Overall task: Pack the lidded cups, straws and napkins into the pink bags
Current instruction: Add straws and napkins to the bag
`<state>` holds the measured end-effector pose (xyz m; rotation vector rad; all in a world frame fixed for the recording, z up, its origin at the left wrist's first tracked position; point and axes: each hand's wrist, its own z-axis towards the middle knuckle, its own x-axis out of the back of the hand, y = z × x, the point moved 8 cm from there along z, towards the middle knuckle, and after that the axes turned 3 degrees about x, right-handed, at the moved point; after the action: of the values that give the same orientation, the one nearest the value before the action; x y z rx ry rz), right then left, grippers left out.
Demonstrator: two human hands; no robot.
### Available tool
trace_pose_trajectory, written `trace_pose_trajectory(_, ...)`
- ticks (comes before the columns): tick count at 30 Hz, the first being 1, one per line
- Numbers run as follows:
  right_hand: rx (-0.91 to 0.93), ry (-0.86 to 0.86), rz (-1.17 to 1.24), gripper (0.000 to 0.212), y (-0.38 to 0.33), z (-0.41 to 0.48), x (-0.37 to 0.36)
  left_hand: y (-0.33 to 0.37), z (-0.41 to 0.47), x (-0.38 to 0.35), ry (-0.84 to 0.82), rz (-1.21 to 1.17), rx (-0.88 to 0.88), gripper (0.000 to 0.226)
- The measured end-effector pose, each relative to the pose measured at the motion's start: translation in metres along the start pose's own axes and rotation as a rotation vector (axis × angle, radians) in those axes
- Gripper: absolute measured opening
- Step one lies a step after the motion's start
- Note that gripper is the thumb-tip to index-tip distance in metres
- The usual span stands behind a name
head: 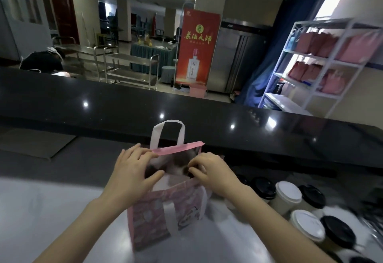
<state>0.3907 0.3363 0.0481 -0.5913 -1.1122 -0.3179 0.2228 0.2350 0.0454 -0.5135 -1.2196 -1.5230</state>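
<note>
Matt, seemingly non-woven cloth pink bag (157,215); glossy black stone-like counter ledge (186,115); smooth plastic cup lids (289,192).

Black counter (186,107), red banner (199,49), white shelving (284,102), perhaps a steel fridge (234,55) behind
</note>
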Motion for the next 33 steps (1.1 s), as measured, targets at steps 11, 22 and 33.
trace_pose_trajectory(11,-0.207,0.142,-0.025,0.016,0.102,-0.117,0.078,0.156,0.023,-0.068,-0.083,-0.271,-0.233,0.015)
trace_pose_trajectory(22,-0.725,0.134,-0.016,0.017,0.303,-0.324,0.164,0.393,0.026,-0.231,-0.353,-0.401,-0.441,0.014)
trace_pose_trajectory(33,-1.119,0.122,-0.050,0.025,0.498,-0.488,0.185,0.593,0.007,-0.444,-0.692,-0.229,-0.591,0.020)
